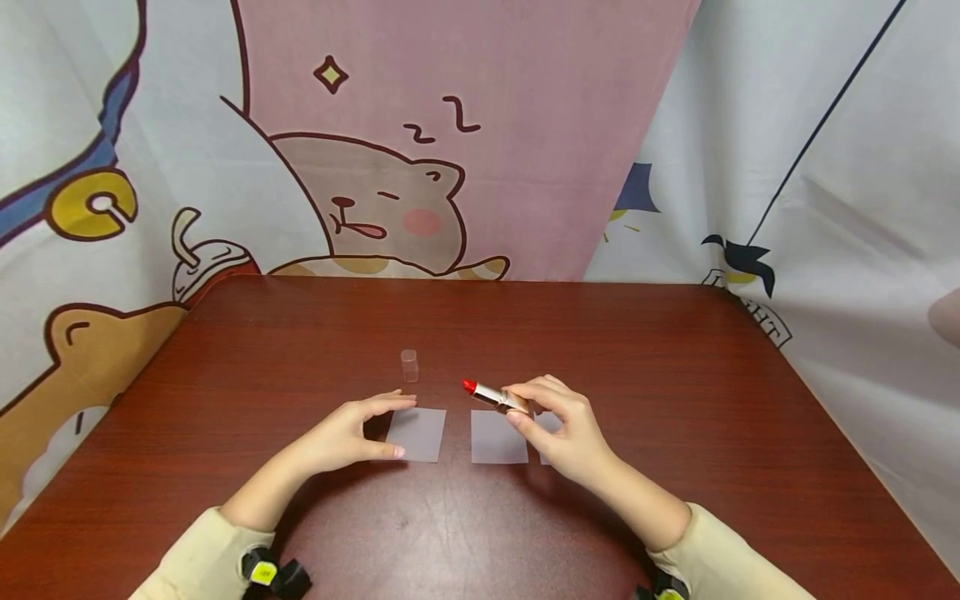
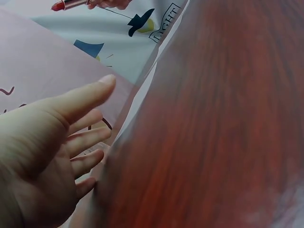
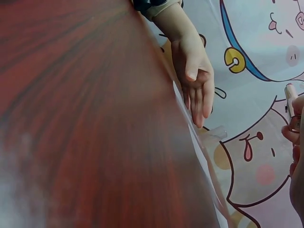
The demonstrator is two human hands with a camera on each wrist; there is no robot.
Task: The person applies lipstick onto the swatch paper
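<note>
An uncapped lipstick [image 1: 491, 395] with a red tip and a metallic tube is pinched by the fingertips of my right hand [image 1: 517, 406] just above the dark red table [image 1: 675, 400]. Its tip points left. Three translucent square sheets lie in a row on the table. My left hand [image 1: 390, 427] is open, thumb and fingers spread at the left edge of the left sheet [image 1: 420, 435]. The middle sheet [image 1: 498, 437] lies bare below the lipstick. The right sheet [image 1: 549, 422] is mostly hidden under my right hand. The left wrist view shows the open left hand [image 2: 105, 107] and the lipstick [image 2: 71, 4] beyond it.
A small clear cap [image 1: 408, 365] stands upright on the table behind the left sheet. Cartoon-printed cloth [image 1: 420, 167] hangs behind and on both sides of the table. The right wrist view shows the lipstick [image 3: 289, 95] and the left hand [image 3: 194, 80] across the table.
</note>
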